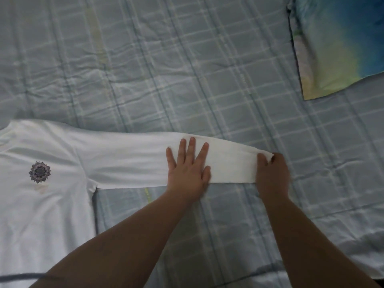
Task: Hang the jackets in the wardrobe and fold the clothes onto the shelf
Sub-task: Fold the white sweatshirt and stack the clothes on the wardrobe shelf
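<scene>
Currently 1 white long-sleeved shirt [47, 183] lies flat on the checked bedsheet [207, 69], body at 9 o'clock, sleeve [133, 159] running along the 9–3 axis, cuff toward 3. Left hand [188, 173] presses the sleeve, fingers spread. Right hand [272, 175] pinches the cuff. Pillow [340, 44] at 2 o'clock.

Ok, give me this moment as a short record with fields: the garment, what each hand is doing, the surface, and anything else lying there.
garment: white long-sleeved shirt, lying flat, sleeve stretched out to the right, flower print on the chest
left hand: left hand flat on the sleeve, fingers spread
right hand: right hand grips the cuff end of the sleeve
surface: bed with a pale blue checked sheet
other: blue and yellow pillow at upper right
</scene>
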### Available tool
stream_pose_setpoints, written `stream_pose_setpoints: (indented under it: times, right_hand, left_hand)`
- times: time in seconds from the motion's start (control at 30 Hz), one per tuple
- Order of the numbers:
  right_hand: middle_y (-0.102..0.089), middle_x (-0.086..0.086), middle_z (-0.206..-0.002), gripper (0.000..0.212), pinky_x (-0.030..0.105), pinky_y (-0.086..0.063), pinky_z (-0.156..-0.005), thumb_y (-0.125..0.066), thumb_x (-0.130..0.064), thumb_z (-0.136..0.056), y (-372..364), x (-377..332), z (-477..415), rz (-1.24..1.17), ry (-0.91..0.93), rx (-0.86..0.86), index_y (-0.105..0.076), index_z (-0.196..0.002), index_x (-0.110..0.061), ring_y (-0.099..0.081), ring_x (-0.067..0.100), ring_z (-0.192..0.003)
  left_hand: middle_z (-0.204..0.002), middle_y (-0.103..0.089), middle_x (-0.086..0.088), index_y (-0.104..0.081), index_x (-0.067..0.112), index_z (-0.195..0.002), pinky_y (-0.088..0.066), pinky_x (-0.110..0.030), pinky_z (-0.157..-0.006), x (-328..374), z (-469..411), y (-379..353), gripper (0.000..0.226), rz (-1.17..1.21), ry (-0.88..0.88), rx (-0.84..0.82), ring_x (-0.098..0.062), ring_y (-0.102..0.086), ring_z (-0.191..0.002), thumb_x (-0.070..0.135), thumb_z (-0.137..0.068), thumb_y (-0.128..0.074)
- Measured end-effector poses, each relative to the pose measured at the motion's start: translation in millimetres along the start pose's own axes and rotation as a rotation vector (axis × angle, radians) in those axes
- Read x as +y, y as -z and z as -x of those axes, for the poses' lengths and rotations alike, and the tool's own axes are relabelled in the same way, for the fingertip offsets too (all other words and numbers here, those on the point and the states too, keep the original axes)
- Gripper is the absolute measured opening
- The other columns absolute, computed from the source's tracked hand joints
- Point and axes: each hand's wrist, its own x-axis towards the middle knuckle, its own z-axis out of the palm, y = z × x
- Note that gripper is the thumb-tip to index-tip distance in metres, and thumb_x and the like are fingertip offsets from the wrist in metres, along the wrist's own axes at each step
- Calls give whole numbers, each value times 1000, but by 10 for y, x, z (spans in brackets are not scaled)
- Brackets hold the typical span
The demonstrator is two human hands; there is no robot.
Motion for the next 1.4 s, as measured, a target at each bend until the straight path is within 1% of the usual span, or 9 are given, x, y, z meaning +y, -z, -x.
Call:
stream_pose_setpoints:
  times: [0.13,0.27,0.37,0.5,0.63,0.8,1.17,1.27,1.4]
  right_hand:
    - [-62,9,-87,23,37,-43,-72,-61,-29,-94,77,-324,228,-218,-25,35,-59,-93,-6,-62,34,-89]
    - [-68,0,-96,14,35,-55,-75,-62,-24,-93,84,-1046,978,-441,116,-74,-61,-104,-15,-67,15,-89]
    - [-69,-9,-87,12,16,-51,-64,-66,-23,-91,-206,-1683,1771,-476,257,-311,-59,-98,-30,-66,-1,-76]
    - [-68,-17,-99,17,26,-54,-84,-63,-27,-93,-935,-2333,2793,-295,409,-541,-63,-108,-36,-64,-1,-89]
    - [-67,-8,-119,32,23,-41,-104,-44,-18,-97,-1638,-2696,3584,-117,700,-456,-67,-119,-22,-59,11,-110]
    - [-46,15,-150,49,44,-28,-118,-53,-16,-96,-2457,-2921,4073,302,1015,-331,-49,-144,-10,-38,34,-141]
    - [-10,5,-166,61,52,-11,-122,-29,-38,-102,-3574,-3113,4570,748,1005,-338,-12,-158,-21,-7,26,-153]
    - [-10,5,-166,61,52,-8,-122,-28,-39,-102,-3758,-3121,4571,762,994,-346,-10,-158,-22,-6,26,-153]
    - [-5,4,-167,62,52,-6,-122,-23,-41,-102,-3941,-3052,4564,804,976,-363,-5,-158,-25,-3,25,-153]
  left_hand:
    - [-168,-8,-8,-16,26,-160,4,-50,-123,-59,133,212,63,225,-30,68,-28,6,-154,43,-100,-27]
    - [-141,-58,4,-55,25,-138,-33,-23,-113,-318,495,715,41,1088,83,151,-7,-46,-135,30,-99,-45]
    - [-108,-75,-5,-70,19,-111,-56,-32,-85,-841,828,1099,34,1737,262,92,-19,-71,-101,36,-100,-43]
    - [-107,-76,-11,-81,24,-99,-59,-35,-73,-2064,1389,1352,53,2134,430,84,-23,-74,-95,61,-93,-44]
    - [-121,-71,-13,-67,15,-125,-57,-50,-87,-3420,1957,1218,33,2018,531,144,-33,-68,-112,32,-99,-58]
    - [-106,-77,-1,-69,19,-115,-59,-35,-67,-4787,2519,979,18,1905,666,278,-16,-74,-93,20,-99,-61]
    - [-111,-71,-14,-68,8,-109,-61,-40,-68,-6674,2996,503,17,1754,883,276,-30,-69,-103,18,-95,-67]
    - [-105,-67,-25,-65,-5,-99,-62,-51,-74,-6789,2979,391,24,1537,916,281,-41,-68,-100,18,-91,-71]
    - [-67,-52,2,-51,12,-72,-35,-24,-53,-6845,2978,341,31,959,874,295,-28,-53,-71,28,-88,-71]
